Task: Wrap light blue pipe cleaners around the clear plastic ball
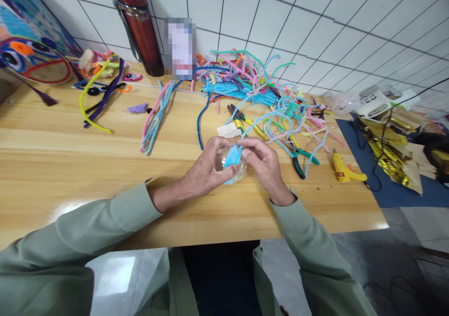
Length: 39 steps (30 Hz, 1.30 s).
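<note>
A clear rounded plastic piece (pixel 241 172) with a band of light-blue pipe cleaners (pixel 233 157) across it is held above the near part of the table. My left hand (pixel 213 164) grips it from the left, its thumb lying over the blue band. From the other side, my right hand (pixel 262 161) pinches near the top of the band with thumb and fingers. A long light-blue pipe cleaner end (pixel 257 121) curves away behind my fingers. Just beyond the hands lie a white scrap (pixel 228 130) and yellow-handled pliers (pixel 255 128).
Heaped pipe cleaners (pixel 245 89) lie along the tiled wall. Green-handled pliers (pixel 298 164) and a yellow glue gun (pixel 345 167) with a cord are at the right. A red thermos (pixel 140 31) stands at the back, left of a blurred upright object (pixel 180 49). Gold foil (pixel 393 152) covers part of a blue mat.
</note>
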Each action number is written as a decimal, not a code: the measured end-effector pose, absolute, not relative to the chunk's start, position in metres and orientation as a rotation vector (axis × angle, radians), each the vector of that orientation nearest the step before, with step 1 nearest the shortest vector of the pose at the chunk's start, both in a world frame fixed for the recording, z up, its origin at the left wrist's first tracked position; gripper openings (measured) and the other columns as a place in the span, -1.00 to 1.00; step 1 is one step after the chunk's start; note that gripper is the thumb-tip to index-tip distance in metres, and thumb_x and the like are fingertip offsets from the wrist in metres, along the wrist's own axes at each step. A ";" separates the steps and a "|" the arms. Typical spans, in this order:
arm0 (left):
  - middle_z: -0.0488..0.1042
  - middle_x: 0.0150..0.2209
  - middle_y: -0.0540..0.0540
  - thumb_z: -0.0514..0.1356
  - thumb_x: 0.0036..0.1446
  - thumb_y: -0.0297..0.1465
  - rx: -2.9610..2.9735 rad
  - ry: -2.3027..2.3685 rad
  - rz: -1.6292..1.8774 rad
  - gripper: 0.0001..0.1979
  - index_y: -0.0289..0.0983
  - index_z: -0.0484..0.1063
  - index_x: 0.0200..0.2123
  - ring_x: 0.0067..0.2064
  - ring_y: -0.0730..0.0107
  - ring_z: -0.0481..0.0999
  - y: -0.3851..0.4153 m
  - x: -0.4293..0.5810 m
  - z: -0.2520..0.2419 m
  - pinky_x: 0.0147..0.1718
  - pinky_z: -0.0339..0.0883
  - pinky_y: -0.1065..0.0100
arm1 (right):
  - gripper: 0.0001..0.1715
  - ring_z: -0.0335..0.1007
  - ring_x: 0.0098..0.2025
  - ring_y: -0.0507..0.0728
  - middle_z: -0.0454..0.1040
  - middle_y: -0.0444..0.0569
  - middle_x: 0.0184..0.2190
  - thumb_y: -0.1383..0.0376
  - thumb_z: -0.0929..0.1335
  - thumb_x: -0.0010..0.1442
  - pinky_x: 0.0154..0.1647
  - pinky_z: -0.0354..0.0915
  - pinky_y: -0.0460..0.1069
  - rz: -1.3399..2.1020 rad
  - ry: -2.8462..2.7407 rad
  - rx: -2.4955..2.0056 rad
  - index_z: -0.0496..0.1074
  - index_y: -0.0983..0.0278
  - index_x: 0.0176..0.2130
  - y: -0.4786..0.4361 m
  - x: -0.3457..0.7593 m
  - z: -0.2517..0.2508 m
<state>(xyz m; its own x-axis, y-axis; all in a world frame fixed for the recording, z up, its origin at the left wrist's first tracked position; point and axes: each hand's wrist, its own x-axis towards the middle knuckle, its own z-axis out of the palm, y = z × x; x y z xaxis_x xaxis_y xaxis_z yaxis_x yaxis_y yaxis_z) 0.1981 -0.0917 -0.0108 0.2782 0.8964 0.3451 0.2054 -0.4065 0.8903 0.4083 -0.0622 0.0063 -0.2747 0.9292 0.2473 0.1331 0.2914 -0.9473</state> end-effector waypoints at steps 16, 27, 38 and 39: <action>0.34 0.31 -0.24 0.34 0.37 -0.28 2.053 0.888 1.341 -0.46 -0.06 0.29 0.34 0.41 0.00 0.37 -0.087 0.199 -0.019 0.41 0.34 -0.13 | -0.72 0.57 0.10 0.24 0.67 -0.01 0.04 0.14 0.54 0.31 0.23 0.46 0.21 0.942 -1.711 -0.925 0.65 0.10 0.01 -0.060 0.409 0.003; 0.44 0.28 -0.24 0.31 0.42 -0.16 1.850 0.951 1.135 -0.47 -0.09 0.29 0.35 0.27 0.01 0.53 -0.088 0.198 -0.021 0.22 0.51 -0.02 | -0.73 0.58 0.11 0.25 0.67 0.01 0.04 0.11 0.51 0.35 0.20 0.46 0.20 0.936 -1.750 -0.915 0.65 0.11 0.02 -0.058 0.411 0.003; 0.40 0.29 -0.24 0.36 0.35 -0.28 1.885 0.870 1.198 -0.45 -0.12 0.29 0.31 0.35 -0.01 0.45 -0.088 0.199 -0.016 0.37 0.37 -0.09 | -0.80 0.60 0.09 0.21 0.69 -0.04 0.00 0.20 0.53 0.35 0.23 0.46 0.19 0.925 -1.713 -0.867 0.67 0.10 -0.02 -0.057 0.410 0.002; 0.40 0.28 -0.24 0.37 0.34 -0.29 1.887 0.871 1.199 -0.45 -0.12 0.28 0.31 0.34 0.00 0.46 -0.087 0.198 -0.016 0.37 0.38 -0.08 | -0.80 0.60 0.09 0.21 0.69 -0.04 -0.01 0.20 0.53 0.35 0.23 0.46 0.18 0.923 -1.716 -0.863 0.67 0.09 -0.02 -0.057 0.409 0.002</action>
<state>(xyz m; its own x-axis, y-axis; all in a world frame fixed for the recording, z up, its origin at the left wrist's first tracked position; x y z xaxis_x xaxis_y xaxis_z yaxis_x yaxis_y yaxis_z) 0.1985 -0.0873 -0.0165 0.3375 0.8336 0.4373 0.1582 -0.5081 0.8466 0.4094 -0.0570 0.0020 -0.2803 0.8663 0.4135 0.1319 0.4615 -0.8773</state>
